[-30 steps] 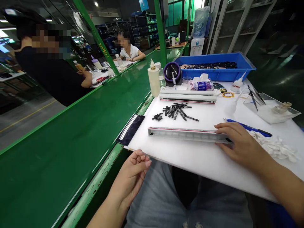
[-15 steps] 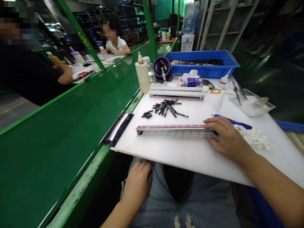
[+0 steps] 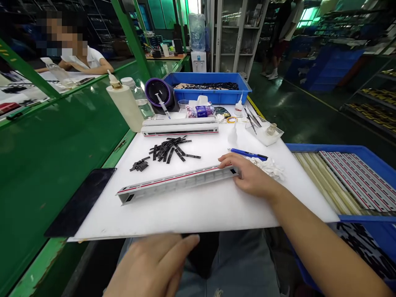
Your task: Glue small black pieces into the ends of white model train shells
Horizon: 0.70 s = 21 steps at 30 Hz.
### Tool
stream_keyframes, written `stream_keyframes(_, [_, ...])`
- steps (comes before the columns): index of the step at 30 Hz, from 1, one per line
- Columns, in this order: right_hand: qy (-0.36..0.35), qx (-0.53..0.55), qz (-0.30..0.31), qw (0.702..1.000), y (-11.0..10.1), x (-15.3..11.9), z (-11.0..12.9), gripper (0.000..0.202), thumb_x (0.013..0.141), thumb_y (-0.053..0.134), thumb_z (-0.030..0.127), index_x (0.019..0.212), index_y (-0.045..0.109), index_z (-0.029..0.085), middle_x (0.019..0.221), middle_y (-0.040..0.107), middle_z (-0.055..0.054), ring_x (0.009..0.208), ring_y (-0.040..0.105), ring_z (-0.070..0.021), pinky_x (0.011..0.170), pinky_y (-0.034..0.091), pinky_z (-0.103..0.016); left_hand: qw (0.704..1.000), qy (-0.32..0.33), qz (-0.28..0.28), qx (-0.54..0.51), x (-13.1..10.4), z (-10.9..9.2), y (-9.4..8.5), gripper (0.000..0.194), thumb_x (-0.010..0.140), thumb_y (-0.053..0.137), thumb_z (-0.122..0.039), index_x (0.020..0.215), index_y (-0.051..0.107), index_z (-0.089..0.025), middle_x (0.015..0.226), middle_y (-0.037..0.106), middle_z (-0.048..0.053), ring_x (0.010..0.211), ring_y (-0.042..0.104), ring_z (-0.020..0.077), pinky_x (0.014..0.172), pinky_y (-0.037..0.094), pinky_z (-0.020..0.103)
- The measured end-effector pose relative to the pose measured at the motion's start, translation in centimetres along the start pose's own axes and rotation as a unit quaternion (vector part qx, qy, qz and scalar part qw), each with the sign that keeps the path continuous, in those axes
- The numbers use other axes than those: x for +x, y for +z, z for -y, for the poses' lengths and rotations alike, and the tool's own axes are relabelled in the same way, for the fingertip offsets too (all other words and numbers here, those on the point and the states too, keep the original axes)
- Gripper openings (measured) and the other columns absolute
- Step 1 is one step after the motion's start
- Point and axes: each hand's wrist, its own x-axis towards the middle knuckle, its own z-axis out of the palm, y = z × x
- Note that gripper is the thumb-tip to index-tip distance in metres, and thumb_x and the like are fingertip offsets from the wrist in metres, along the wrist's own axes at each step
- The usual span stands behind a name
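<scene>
A long white channel-shaped strip with a red stripe (image 3: 179, 180) lies slanted across the white work board (image 3: 198, 214). My right hand (image 3: 247, 175) pinches its right end, thumb below and fingers on top. Below the board's front edge, above my lap, is my left hand (image 3: 151, 264), blurred, its fingers curled and the index finger pointing right; whether anything is in it cannot be seen. Behind the strip lie a pile of thin black pieces (image 3: 170, 149) and a smaller black heap (image 3: 140, 164). Another white strip (image 3: 181, 129) rests farther back.
Behind stand a cream bottle (image 3: 125, 107), a tissue pack (image 3: 200, 110) and a blue bin (image 3: 210, 97). A blue pen (image 3: 249, 154) and crumpled white cloth (image 3: 270, 168) lie near my right hand. A blue tray of strips (image 3: 349, 177) is at right. A person sits across, left.
The view has turned right. My left hand has risen from my lap towards the board's edge. The strip now slants, its left end nearer me, still in my right hand.
</scene>
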Motion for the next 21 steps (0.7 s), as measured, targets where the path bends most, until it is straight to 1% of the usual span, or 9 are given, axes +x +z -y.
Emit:
stream_keyframes(1, [0.003,0.006,0.003,1.000,-0.2,0.0,0.0,0.064,0.061,0.038,-0.008,0.112,0.057,0.025,0.129,0.053,-0.004,0.126,0.048,-0.0200,0.106,0.039,-0.042,0.999,0.012,-0.028,0.028,1.8,0.0,-0.7,0.041,0.084,0.042,-0.008,0.116,0.063,-0.023,0.094,0.068,0.007,0.083,0.063,0.0200,0.070,0.052,0.032])
stream_keyframes(4, [0.004,0.020,0.008,1.000,-0.4,0.0,-0.1,0.067,0.059,0.037,-0.008,0.113,0.057,0.025,0.129,0.053,-0.004,0.126,0.047,-0.0193,0.107,0.038,-0.040,0.995,0.029,-0.038,0.091,7.0,0.2,-1.2,0.033,0.080,0.047,-0.008,0.101,0.068,-0.021,0.126,0.060,0.010,0.113,0.053,0.0308,0.087,0.049,0.048])
stream_keyframes(6, [-0.002,0.030,0.007,1.000,-0.5,0.0,-0.2,0.068,0.058,0.037,-0.008,0.114,0.057,0.024,0.128,0.054,-0.004,0.125,0.048,-0.0193,0.108,0.037,-0.040,0.992,0.028,-0.031,0.120,9.7,0.6,-0.6,0.029,0.081,0.048,-0.008,0.098,0.069,-0.020,0.138,0.053,0.010,0.126,0.045,0.0332,0.100,0.042,0.056])
stream_keyframes(8, [-0.008,0.036,0.003,0.999,-0.5,0.1,-0.2,0.069,0.057,0.038,-0.008,0.115,0.057,0.024,0.127,0.055,-0.004,0.123,0.050,-0.0194,0.108,0.037,-0.039,0.990,0.037,-0.025,0.133,11.3,1.2,-0.2,0.026,0.085,0.049,-0.011,0.097,0.070,-0.020,0.140,0.052,0.008,0.130,0.044,0.0312,0.106,0.038,0.056])
stream_keyframes(10, [-0.010,0.035,-0.003,0.999,-0.5,0.0,-0.3,0.069,0.057,0.039,-0.008,0.117,0.056,0.023,0.125,0.056,-0.004,0.122,0.050,-0.0192,0.109,0.038,-0.039,0.989,0.046,-0.043,0.135,11.6,2.3,-0.2,0.023,0.088,0.049,-0.015,0.098,0.070,-0.021,0.135,0.057,0.006,0.126,0.048,0.0275,0.107,0.040,0.051])
stream_keyframes(13, [-0.010,0.030,-0.001,0.999,-0.5,0.0,-0.3,0.071,0.058,0.040,-0.007,0.120,0.055,0.023,0.126,0.056,-0.004,0.123,0.050,-0.0185,0.110,0.037,-0.037,0.986,0.025,-0.061,0.151,10.5,4.5,-0.7,0.030,0.088,0.054,-0.025,0.116,0.064,-0.020,0.128,0.063,0.007,0.119,0.055,0.0258,0.104,0.044,0.047])
stream_keyframes(15, [-0.012,0.025,0.004,1.000,-0.6,0.0,-0.2,0.073,0.058,0.040,-0.007,0.124,0.053,0.023,0.128,0.054,-0.005,0.125,0.048,-0.0183,0.111,0.037,-0.037,0.986,0.001,-0.035,0.164,9.7,6.0,-1.0,0.043,0.088,0.055,-0.032,0.129,0.057,-0.019,0.126,0.064,0.009,0.114,0.058,0.0263,0.099,0.049,0.045])
stream_keyframes(17, [-0.012,0.015,-0.004,1.000,-0.7,-0.1,-0.1,0.074,0.060,0.041,-0.006,0.127,0.050,0.023,0.132,0.051,-0.007,0.129,0.045,-0.0195,0.112,0.036,-0.038,0.985,-0.023,-0.015,0.168,9.3,7.0,-0.8,0.046,0.088,0.053,-0.036,0.132,0.054,-0.020,0.124,0.065,0.008,0.110,0.062,0.0257,0.093,0.053,0.041])
stream_keyframes(21, [-0.006,0.016,-0.080,0.997,-1.3,-0.6,0.0,0.071,0.063,0.046,-0.003,0.129,0.050,0.024,0.137,0.044,-0.009,0.130,0.044,-0.0230,0.107,0.042,-0.040,0.986,-0.062,0.010,0.155,9.7,7.8,-0.6,0.046,0.091,0.047,-0.038,0.132,0.056,-0.021,0.122,0.067,0.009,0.102,0.066,0.0250,0.085,0.055,0.037])
